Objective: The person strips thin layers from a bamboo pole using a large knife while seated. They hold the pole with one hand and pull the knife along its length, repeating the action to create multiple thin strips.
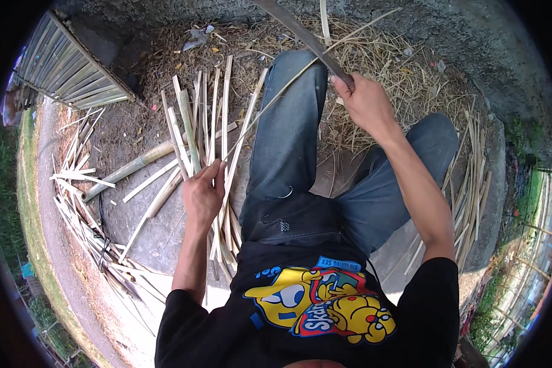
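Observation:
My right hand point(369, 108) is closed around the handle end of a long dark knife point(306, 38), whose blade slants up and left past the top edge. My left hand point(203, 194) pinches a thin bamboo strip point(275, 100) between thumb and fingers. That strip runs up across my left knee, meets the blade just above it, and continues to the upper right. Under and beside my left hand lie several split bamboo pieces point(191, 132), fanned out on the ground. Pale strips from this pile also show below the hand, along my thigh.
A thicker bamboo pole point(132, 167) lies left of the split pieces. Further left are heaped pale strips point(98, 242); another bundle point(472, 190) lies at the right. Curly shavings point(383, 67) cover the ground ahead, before a rough wall point(472, 37). A slatted bamboo panel point(73, 64) stands upper left.

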A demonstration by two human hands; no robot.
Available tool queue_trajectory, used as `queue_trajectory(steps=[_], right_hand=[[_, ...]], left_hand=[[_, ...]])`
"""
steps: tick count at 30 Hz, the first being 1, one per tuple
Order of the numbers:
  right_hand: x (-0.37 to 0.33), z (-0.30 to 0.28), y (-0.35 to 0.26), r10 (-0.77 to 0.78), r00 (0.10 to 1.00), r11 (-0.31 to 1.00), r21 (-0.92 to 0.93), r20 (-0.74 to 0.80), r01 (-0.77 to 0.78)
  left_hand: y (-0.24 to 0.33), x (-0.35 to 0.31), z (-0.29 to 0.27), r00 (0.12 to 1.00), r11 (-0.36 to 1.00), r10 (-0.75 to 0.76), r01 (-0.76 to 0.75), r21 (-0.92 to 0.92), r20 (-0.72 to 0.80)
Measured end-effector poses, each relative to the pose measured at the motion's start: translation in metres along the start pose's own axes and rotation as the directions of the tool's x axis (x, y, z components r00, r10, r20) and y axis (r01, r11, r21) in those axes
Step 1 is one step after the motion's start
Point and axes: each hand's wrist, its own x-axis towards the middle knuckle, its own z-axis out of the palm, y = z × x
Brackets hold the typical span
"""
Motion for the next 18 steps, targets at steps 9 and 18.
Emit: queue_trajectory(steps=[9,18], right_hand=[[-0.033,0.016,-0.019,-0.151,0.987,0.979,-0.126,0.062,0.158],[-0.044,0.017,-0.001,-0.056,0.992,0.996,-0.056,0.114,0.063]], left_hand=[[-0.005,0.004,0.004,0.995,0.994,0.095,-0.096,0.047,0.010],[-0.032,-0.004,-0.008,0.995,0.997,0.071,-0.074,0.035,0.072]])
